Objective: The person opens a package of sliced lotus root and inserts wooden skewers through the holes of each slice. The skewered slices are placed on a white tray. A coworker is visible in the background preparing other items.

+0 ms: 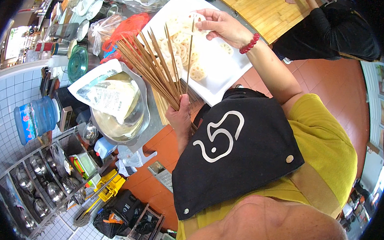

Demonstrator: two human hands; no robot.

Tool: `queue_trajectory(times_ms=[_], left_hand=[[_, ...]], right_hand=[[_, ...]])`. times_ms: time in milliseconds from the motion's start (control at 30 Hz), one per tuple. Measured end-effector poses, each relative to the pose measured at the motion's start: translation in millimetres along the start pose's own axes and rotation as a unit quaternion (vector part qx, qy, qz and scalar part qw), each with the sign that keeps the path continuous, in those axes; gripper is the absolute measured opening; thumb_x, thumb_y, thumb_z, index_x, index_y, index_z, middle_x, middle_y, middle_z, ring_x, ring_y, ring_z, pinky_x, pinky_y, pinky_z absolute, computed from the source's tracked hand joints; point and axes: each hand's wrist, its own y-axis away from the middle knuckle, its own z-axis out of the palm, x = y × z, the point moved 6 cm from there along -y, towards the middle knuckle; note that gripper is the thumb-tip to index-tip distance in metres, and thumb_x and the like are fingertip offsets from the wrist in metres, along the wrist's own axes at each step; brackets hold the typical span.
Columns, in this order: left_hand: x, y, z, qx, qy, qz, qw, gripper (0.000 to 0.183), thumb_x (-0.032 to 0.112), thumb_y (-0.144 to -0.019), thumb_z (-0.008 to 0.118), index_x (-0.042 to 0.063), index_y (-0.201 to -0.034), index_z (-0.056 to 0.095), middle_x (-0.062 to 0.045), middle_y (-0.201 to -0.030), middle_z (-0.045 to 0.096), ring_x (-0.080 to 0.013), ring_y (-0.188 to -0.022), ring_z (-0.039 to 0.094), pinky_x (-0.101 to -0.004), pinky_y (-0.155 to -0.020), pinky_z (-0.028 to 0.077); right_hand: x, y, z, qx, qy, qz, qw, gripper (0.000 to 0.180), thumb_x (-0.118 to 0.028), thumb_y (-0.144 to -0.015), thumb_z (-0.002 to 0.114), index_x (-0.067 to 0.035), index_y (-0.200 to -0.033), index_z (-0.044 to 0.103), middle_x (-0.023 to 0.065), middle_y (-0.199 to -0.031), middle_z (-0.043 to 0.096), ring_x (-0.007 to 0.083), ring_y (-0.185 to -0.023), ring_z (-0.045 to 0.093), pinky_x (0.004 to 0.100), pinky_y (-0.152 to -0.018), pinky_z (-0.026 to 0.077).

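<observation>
My left hand (180,119) grips a fanned bundle of thin wooden skewers (158,75) by their lower ends. One skewer (190,54) stands apart from the rest, pointing up towards my right hand (222,27). That hand wears a red bead bracelet (249,43) and pinches a lotus root slice (199,17) at the tip of this skewer. Whether the tip has pierced the slice, I cannot tell. Beneath both lies a white tray (219,83) with a pile of pale lotus root slices (183,48), partly hidden behind the skewers and washed out by glare.
Left of the skewers, a printed plastic pouch (109,96) lies over a clear bowl (133,133). Red plastic bags (128,27) crowd the tray's left side. Beyond it, a person in black (329,32) stands at a wooden board (261,12). A metal rack (48,180) stands lower left.
</observation>
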Motion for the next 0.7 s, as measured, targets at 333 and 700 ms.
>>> queue_trajectory(times_ms=[333, 700], left_hand=[[-2.8, 1.8, -0.5, 0.007, 0.047, -0.012, 0.999, 0.014, 0.013, -0.079, 0.064, 0.001, -0.082, 0.056, -0.001, -0.06, 0.052, -0.0038, -0.044, 0.041, -0.0169, -0.038, 0.032], [-2.1, 3.1, -1.9, 0.01, 0.054, -0.026, 0.998, 0.014, 0.012, -0.079, 0.063, 0.001, -0.081, 0.055, -0.001, -0.059, 0.052, -0.0041, -0.042, 0.041, -0.0171, -0.038, 0.032]], right_hand=[[-14.3, 4.7, 4.8, 0.049, 0.091, -0.062, 0.993, 0.03, -0.016, -0.08, 0.061, -0.008, -0.107, 0.051, 0.0003, -0.094, 0.056, 0.0077, -0.084, 0.058, 0.0184, -0.061, 0.049], [-19.6, 2.8, 7.7, 0.023, 0.155, -0.085, 0.984, 0.019, -0.013, -0.08, 0.06, -0.009, -0.096, 0.051, -0.0009, -0.088, 0.055, 0.0089, -0.082, 0.059, 0.0189, -0.059, 0.049]])
